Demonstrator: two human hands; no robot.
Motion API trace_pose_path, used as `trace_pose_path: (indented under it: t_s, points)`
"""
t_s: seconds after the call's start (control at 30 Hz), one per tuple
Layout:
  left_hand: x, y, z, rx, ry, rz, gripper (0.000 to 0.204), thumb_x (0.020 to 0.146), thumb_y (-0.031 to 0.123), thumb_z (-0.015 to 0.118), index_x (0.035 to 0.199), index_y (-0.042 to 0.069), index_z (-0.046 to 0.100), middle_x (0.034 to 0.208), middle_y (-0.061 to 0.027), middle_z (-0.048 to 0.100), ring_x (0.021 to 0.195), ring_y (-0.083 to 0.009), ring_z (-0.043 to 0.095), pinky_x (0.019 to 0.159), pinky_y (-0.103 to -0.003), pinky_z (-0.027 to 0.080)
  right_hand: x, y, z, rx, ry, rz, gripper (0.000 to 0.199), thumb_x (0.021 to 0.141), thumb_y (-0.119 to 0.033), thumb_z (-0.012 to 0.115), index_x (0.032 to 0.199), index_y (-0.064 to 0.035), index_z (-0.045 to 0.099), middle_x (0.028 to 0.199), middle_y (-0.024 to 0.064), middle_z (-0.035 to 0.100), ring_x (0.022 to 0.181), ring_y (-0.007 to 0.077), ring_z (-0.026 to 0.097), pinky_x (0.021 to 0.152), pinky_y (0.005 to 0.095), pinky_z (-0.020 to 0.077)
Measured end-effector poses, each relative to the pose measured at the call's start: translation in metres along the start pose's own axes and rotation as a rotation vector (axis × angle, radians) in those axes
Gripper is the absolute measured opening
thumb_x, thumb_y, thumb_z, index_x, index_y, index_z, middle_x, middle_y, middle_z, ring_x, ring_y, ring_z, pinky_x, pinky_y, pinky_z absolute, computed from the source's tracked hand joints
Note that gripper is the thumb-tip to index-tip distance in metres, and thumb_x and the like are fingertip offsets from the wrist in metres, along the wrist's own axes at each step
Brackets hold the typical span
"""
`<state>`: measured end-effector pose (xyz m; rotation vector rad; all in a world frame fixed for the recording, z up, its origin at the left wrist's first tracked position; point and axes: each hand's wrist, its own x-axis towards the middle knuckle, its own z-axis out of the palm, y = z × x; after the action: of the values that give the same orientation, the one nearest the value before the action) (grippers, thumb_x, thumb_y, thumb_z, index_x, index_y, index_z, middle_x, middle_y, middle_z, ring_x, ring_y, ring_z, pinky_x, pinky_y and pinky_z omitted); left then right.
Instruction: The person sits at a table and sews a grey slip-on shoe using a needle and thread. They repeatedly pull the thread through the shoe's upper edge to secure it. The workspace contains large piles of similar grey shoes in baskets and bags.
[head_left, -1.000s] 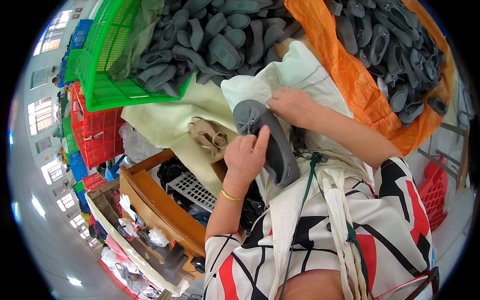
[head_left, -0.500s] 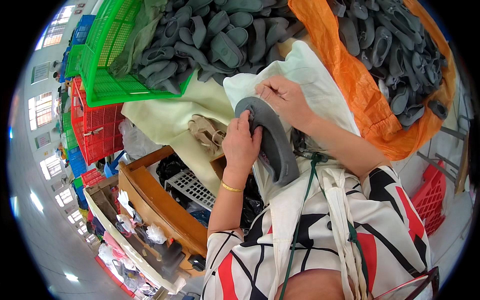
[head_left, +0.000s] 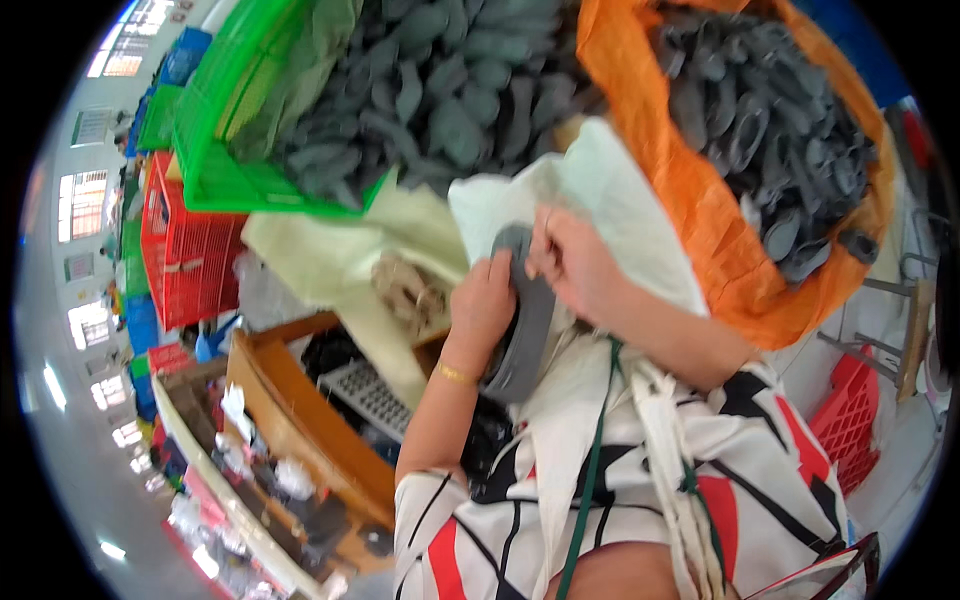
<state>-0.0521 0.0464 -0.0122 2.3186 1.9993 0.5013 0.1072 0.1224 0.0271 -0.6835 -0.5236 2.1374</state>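
Note:
A grey slip-on shoe (head_left: 537,318) is tilted on its side in front of my chest, toe end away from me. My left hand (head_left: 482,308) grips it by the upper, its fingers curled over the opening edge. Close against the shoe's right side, near the toe, my right hand (head_left: 575,262) has its fingers closed in a pinch. Whatever sits between those fingertips is too small and blurred to make out. Under the hands lies a white cloth (head_left: 630,210). A pair of beige shoes (head_left: 405,290) rests on pale cream fabric (head_left: 300,232) to the left.
Ahead, a green basket (head_left: 215,150) stands beside a heap of grey shoes (head_left: 450,110). An orange sack (head_left: 650,150) full of grey shoes is at the right. Red crates (head_left: 190,240) and a wooden drawer unit (head_left: 300,420) stand left; a red plastic basket (head_left: 850,420) is lower right.
The shoe has turned more onto its side, its opening less visible. My right hand has come down slightly from beyond the toe to the shoe's right side. The view has shifted a little.

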Motion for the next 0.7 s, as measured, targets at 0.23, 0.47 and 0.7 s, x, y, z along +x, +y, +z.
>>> trace_pose_path:
  t_s: [0.23, 0.47, 0.7]
  points:
    - [0.020, 0.023, -0.006, -0.083, -0.105, 0.169, 0.007, 0.084, 0.014, 0.059, 0.088, 0.011, 0.054, 0.080, -0.0085, 0.059, 0.071, -0.0288, 0.063, 0.058, -0.040, 0.050, -0.045, -0.012, -0.005, -0.252, -0.037, -0.118, 0.032, 0.104, -0.020, 0.044, 0.075, -0.0075, 0.049, 0.066, 0.0012, 0.046, 0.060, 0.0120, 0.042, 0.064, 0.0258, 0.0399]
    - [0.021, 0.045, 0.017, -0.171, -0.092, 0.358, 0.007, 0.084, 0.015, 0.058, 0.088, 0.012, 0.054, 0.079, -0.0073, 0.058, 0.071, -0.0281, 0.063, 0.058, -0.040, 0.050, -0.093, -0.010, -0.023, -0.426, -0.016, -0.216, 0.033, 0.107, -0.024, 0.044, 0.080, -0.0071, 0.052, 0.073, -0.0030, 0.045, 0.068, 0.0072, 0.040, 0.064, 0.0232, 0.0350]
    - [0.005, 0.061, 0.023, -0.239, -0.138, 0.252, 0.008, 0.086, 0.020, 0.059, 0.089, 0.014, 0.055, 0.080, -0.0088, 0.063, 0.074, -0.0305, 0.065, 0.060, -0.042, 0.052, -0.120, -0.015, -0.026, -0.574, -0.138, -0.215, 0.032, 0.107, -0.023, 0.046, 0.082, -0.0055, 0.054, 0.076, -0.0016, 0.049, 0.071, 0.0082, 0.044, 0.066, 0.0247, 0.0380]
